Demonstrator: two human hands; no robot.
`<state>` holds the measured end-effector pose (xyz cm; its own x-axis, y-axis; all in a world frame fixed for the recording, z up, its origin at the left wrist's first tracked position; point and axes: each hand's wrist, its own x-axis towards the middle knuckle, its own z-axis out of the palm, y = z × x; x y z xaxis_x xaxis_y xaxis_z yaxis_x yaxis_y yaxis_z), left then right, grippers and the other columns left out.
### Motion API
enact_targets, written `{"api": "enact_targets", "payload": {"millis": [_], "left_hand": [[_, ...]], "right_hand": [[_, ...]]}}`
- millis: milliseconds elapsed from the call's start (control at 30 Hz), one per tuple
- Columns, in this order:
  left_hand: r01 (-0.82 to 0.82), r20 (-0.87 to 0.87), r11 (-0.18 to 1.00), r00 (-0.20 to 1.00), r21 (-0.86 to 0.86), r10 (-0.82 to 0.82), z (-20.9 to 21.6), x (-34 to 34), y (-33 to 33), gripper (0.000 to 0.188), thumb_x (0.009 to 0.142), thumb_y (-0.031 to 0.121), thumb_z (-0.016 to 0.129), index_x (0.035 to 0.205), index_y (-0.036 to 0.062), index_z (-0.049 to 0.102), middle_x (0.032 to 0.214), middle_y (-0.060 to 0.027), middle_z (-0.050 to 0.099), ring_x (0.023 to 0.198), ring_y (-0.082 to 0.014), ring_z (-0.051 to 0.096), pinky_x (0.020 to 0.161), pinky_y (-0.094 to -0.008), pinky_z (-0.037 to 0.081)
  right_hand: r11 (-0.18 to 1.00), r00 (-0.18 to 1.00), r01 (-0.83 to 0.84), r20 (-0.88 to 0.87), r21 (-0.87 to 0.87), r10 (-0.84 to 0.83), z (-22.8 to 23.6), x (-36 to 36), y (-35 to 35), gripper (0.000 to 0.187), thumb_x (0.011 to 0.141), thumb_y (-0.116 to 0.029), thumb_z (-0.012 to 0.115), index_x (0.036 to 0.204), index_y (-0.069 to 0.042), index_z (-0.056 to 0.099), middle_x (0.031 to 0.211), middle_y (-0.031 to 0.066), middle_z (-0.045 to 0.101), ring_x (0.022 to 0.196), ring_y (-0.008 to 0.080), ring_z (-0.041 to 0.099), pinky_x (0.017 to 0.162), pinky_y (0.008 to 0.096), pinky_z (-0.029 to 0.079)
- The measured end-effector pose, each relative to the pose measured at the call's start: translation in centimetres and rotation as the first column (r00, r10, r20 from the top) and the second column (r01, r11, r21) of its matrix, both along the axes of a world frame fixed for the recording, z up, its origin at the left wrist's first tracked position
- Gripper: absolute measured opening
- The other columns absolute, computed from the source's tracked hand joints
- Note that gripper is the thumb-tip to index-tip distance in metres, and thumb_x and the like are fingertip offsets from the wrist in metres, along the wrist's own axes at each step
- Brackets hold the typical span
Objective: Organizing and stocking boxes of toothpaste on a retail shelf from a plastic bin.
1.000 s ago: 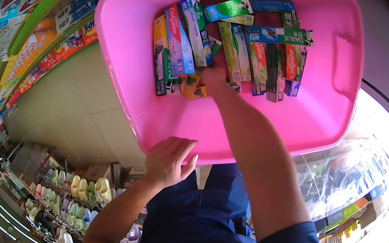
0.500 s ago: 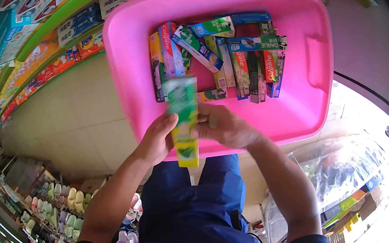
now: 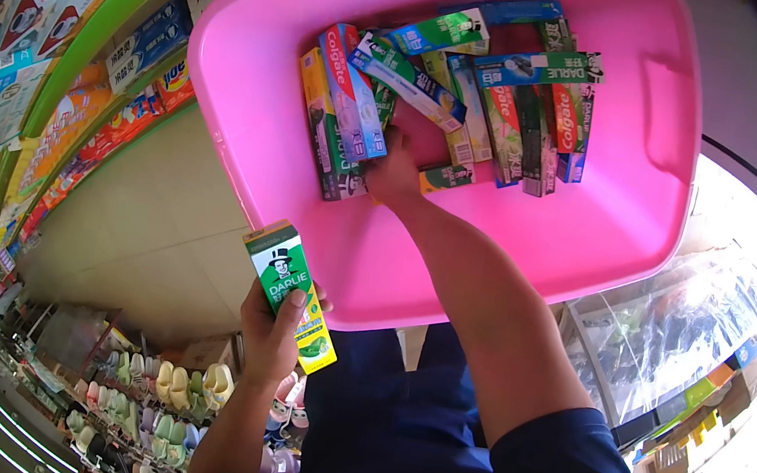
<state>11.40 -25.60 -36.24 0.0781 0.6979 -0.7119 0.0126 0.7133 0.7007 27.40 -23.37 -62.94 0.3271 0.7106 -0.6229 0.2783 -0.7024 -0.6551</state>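
My left hand [image 3: 273,333] is closed round a green, white and yellow toothpaste box [image 3: 291,287], held upright just outside the near left rim of a pink plastic tub [image 3: 536,231]. My right hand [image 3: 395,172] reaches down into the tub, beside a red and lilac toothpaste box [image 3: 353,91]. Its fingers are mostly hidden among the boxes, so what they touch does not show. Several more toothpaste boxes lie loosely there, among them a blue and green one [image 3: 538,70] lying across others and a slanted white, green and blue one [image 3: 406,82].
Shelves of boxed goods [image 3: 51,2] with a green edge line the left. Racks of pastel slippers [image 3: 169,391] stand at the lower left. Tiled floor [image 3: 147,212] lies between shelf and tub. At the right is something wrapped in clear plastic [image 3: 679,321], near cardboard boxes [image 3: 673,462].
My right hand has left the green and yellow toothpaste box and gone down into the tub. My left hand has moved the box lower and to the left. The tub appears slightly larger in view.
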Motion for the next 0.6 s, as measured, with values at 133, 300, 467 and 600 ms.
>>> {"api": "enact_targets", "payload": {"millis": [133,300,467,600], "left_hand": [[-0.025,0.147,1.000,0.989,-0.009,0.026,-1.1,-1.1,0.1,0.036,0.095,0.021,0.062,0.119,-0.0040,0.052,0.092,-0.0158,0.067,0.081,-0.0255,0.069,0.076,-0.0400,0.059],[-0.015,0.141,0.999,0.990,-0.031,0.019,-1.3,-2.0,0.1,0.041,0.094,0.024,0.063,0.121,-0.0054,0.051,0.091,-0.0172,0.067,0.080,-0.0273,0.070,0.075,-0.0412,0.059],[-0.025,0.193,1.000,0.981,-0.015,0.028,-1.5,-1.4,-0.2,0.043,0.094,0.024,0.064,0.122,-0.0060,0.051,0.091,-0.0184,0.067,0.081,-0.0283,0.069,0.075,-0.0416,0.059],[-0.034,0.164,0.999,0.986,-0.004,0.034,-1.5,-2.2,-0.4,0.048,0.092,0.029,0.063,0.123,-0.0055,0.050,0.090,-0.0188,0.066,0.080,-0.0283,0.068,0.074,-0.0430,0.060]], "right_hand": [[0.997,0.998,0.064,0.012,0.039,-0.065,-0.3,-0.5,0.3,0.058,0.085,-0.021,0.067,0.133,-0.004,0.040,0.125,0.0325,0.048,0.113,0.0513,0.053,0.094,0.0562,0.046],[0.998,1.000,0.002,-0.007,0.064,-0.001,0.6,0.1,0.4,0.063,0.083,-0.026,0.070,0.134,-0.004,0.038,0.129,0.0310,0.047,0.117,0.0508,0.051,0.096,0.0555,0.046],[0.995,0.997,0.032,0.066,0.095,-0.038,-2.0,0.7,2.8,0.076,0.079,-0.041,0.075,0.135,-0.006,0.038,0.130,0.0300,0.047,0.118,0.0527,0.050,0.099,0.0544,0.045],[0.961,0.984,0.175,0.077,-0.214,-0.162,1.1,-0.1,6.8,0.091,0.076,-0.053,0.077,0.142,-0.005,0.038,0.134,0.0313,0.048,0.122,0.0507,0.050,0.103,0.0517,0.045]]}}
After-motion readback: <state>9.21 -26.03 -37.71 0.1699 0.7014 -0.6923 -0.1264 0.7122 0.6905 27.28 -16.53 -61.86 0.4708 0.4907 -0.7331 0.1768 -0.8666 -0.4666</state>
